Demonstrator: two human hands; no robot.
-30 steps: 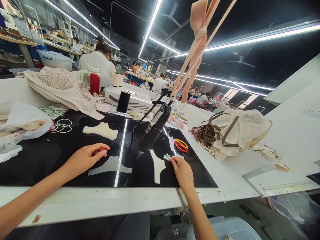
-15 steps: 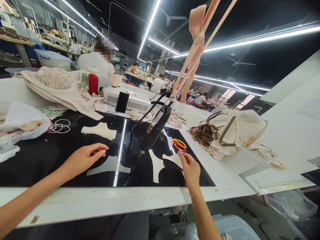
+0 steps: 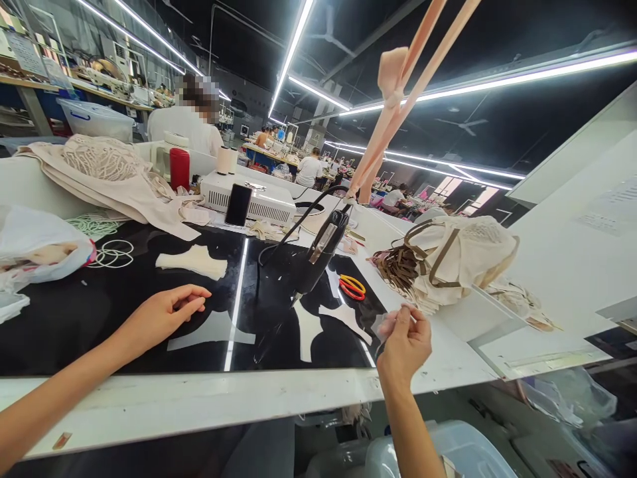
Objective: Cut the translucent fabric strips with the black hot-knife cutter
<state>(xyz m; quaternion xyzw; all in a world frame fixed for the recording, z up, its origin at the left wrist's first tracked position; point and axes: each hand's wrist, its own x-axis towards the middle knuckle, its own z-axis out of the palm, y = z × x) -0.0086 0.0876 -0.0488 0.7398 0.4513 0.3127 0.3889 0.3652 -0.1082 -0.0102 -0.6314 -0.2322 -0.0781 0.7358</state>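
Note:
My left hand [image 3: 166,315] hovers over the black mat [image 3: 124,285], thumb and fingertips close together; whatever they hold, if anything, is too small to make out. Beyond it lies a stack of cream fabric pieces [image 3: 192,261], and beside it a grey translucent template [image 3: 212,332]. My right hand [image 3: 405,338] is at the mat's right edge, pinching a thin clear piece [image 3: 382,326]. Two cream cut pieces, one upright [image 3: 308,330] and one slanted [image 3: 345,318], lie left of it. A black handheld tool [image 3: 323,252] hangs on pink straps [image 3: 381,136], its tip above the upright piece.
Scissors with red and yellow handles [image 3: 352,287] lie behind the slanted piece. At the right is a pile of cream garments [image 3: 458,255]. A white box [image 3: 249,197], a phone [image 3: 238,204] and a red container [image 3: 179,168] stand behind the mat. A person in white [image 3: 182,126] sits beyond.
My right hand has moved right, away from the slanted cream piece, and a thin clear piece now shows in its fingers. The hanging tool has swung slightly right. My left hand is nearly unchanged.

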